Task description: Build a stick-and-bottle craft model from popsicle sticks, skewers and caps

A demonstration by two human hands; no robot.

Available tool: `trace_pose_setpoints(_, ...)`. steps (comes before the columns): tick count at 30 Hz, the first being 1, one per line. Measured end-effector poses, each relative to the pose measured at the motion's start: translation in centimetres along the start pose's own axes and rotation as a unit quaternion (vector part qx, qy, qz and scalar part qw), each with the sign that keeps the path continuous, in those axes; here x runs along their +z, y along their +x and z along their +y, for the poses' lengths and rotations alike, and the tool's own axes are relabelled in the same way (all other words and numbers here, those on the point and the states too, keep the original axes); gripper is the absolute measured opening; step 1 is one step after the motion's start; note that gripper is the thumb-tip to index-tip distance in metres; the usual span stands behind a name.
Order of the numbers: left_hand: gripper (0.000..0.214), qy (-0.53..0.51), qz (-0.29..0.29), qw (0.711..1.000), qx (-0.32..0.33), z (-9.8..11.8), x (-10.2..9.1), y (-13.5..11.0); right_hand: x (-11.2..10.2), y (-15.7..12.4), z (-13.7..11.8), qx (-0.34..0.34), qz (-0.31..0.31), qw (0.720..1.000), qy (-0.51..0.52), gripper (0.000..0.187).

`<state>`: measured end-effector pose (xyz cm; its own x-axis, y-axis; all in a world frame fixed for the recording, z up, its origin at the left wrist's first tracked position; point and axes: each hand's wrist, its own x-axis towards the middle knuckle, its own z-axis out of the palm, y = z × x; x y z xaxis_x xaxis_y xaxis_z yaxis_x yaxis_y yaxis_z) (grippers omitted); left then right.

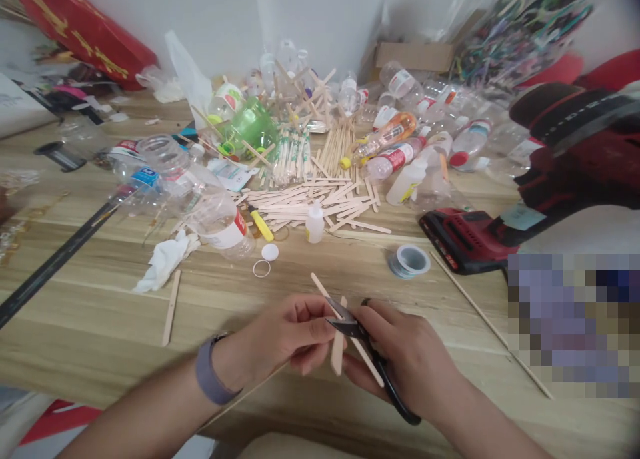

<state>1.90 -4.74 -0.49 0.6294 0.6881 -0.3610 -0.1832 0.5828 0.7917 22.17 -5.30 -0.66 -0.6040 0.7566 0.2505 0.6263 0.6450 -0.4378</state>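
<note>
My left hand (pixel 293 332) pinches crossed wooden craft sticks: a long slanting craft stick (pixel 369 364) and a shorter, wider craft stick (pixel 337 357). My right hand (pixel 410 352) is wrapped round the black handles of a pair of scissors (pixel 397 395). The parted blades reach left across the sticks where they cross, close to my left fingertips. Whether an edge presses into the wood, I cannot tell. A thin rod (pixel 250 399) slants down leftward from beneath my left hand, its upper end hidden.
A small glue bottle (pixel 315 224), a spool of wire (pixel 410 261) and a loose craft stick (pixel 172 309) lie ahead. Behind them are heaped craft sticks (pixel 290 209) and many plastic bottles. A red cordless drill (pixel 475 239) stands at right, beside a long thin rod (pixel 493 325).
</note>
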Motion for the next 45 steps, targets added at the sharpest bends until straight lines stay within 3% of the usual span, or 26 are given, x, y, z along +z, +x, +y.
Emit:
trace_pose_setpoints(8,0.025,-0.005,-0.004,1.0,0.005,-0.3,0.1,0.2,-0.2,0.1,-0.4,0.007,0.022,0.999,-0.028,0.015)
trace_pose_setpoints(14,0.035,0.009,-0.003,1.0,0.005,-0.1,0.3,0.2,0.1,-0.4,0.0,-0.022,0.023,0.999,-0.016,0.019)
trace_pose_setpoints(18,0.043,0.021,-0.032,0.999,0.008,-0.4,0.0,0.2,0.3,-0.7,0.1,-0.017,0.015,1.0,0.016,0.019)
trace_pose_setpoints(24,0.045,0.02,-0.04,0.999,0.012,-0.7,-0.2,0.2,0.3,-0.7,0.0,-0.018,-0.004,1.0,0.013,0.022)
trace_pose_setpoints(34,0.041,-0.01,-0.047,0.999,0.007,-0.3,0.2,0.2,1.3,-1.2,0.3,-0.021,0.028,0.999,0.003,0.025)
trace_pose_setpoints(45,0.039,-0.01,-0.037,0.999,0.01,-0.5,0.2,0.1,0.0,-0.4,0.0,-0.047,0.022,0.998,-0.03,0.018)
